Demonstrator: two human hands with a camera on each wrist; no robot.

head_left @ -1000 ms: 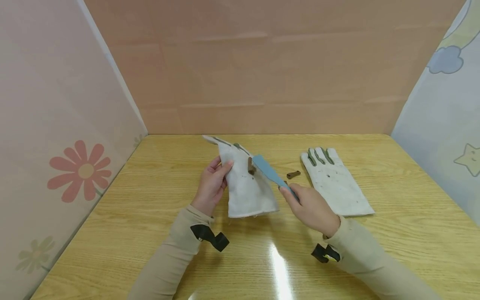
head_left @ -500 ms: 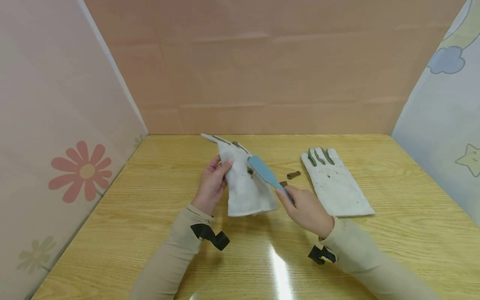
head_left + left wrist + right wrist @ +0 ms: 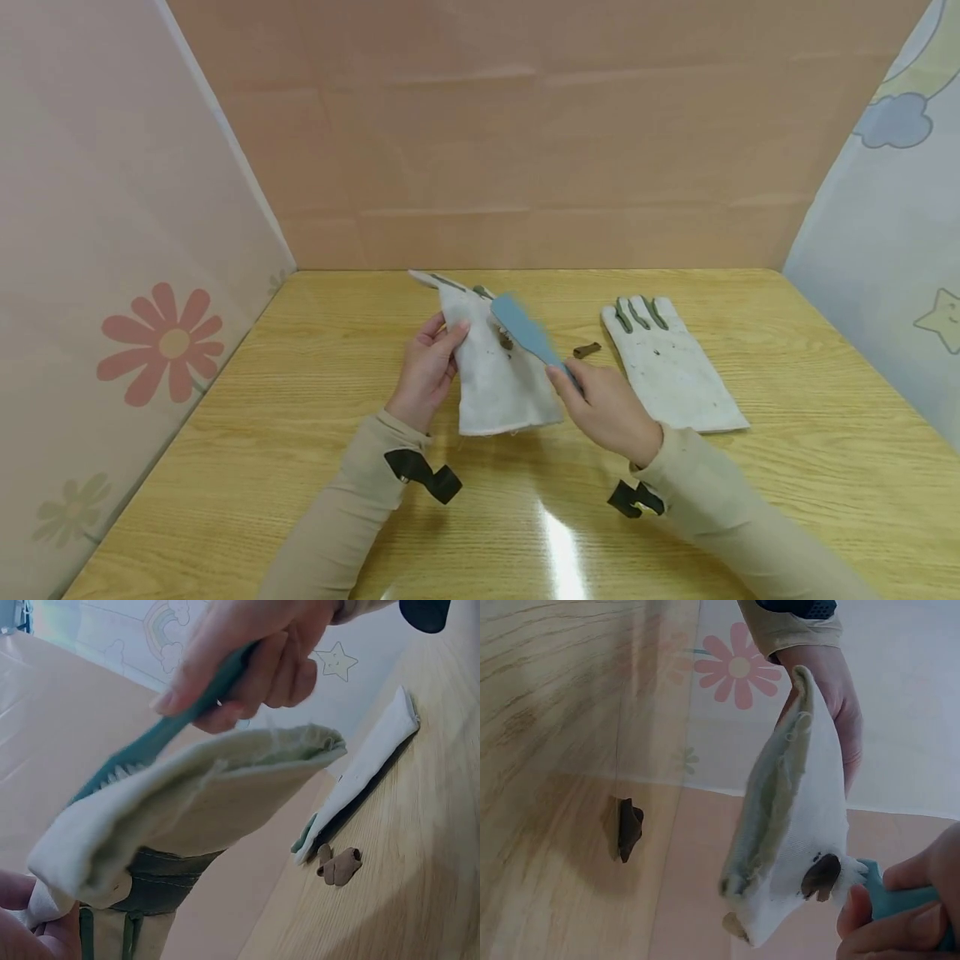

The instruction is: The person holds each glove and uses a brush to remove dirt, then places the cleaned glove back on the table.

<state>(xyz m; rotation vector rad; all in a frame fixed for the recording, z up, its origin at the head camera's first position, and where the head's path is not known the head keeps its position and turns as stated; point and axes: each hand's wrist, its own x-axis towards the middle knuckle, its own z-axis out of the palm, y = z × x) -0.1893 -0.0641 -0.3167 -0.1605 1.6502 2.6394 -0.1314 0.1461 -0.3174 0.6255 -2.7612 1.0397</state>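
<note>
My left hand [image 3: 424,371] pinches the edge of a white work glove [image 3: 504,393] with green trim, holding it tilted above the table. The glove's open cuff hangs toward me. In my right hand [image 3: 609,408] is the handle of a blue brush [image 3: 522,327], its head over the glove's upper right. White bristles [image 3: 124,774] show under the brush in the left wrist view, against the glove. A dark brown lump [image 3: 821,877] clings to the glove beside the bristles, with small dark specks near it. From above, the brush partly covers the lump.
A second white glove [image 3: 682,375] lies flat on the wooden table [image 3: 300,375] at the right, with dark specks. A brown scrap [image 3: 587,350] rests between the gloves. Decorated panels stand left and right, and a plain orange-pink wall [image 3: 525,150] closes the back.
My right hand has moved left and slightly up, carrying the brush across the brown lump. The held glove has shifted slightly; my left hand keeps its grip.
</note>
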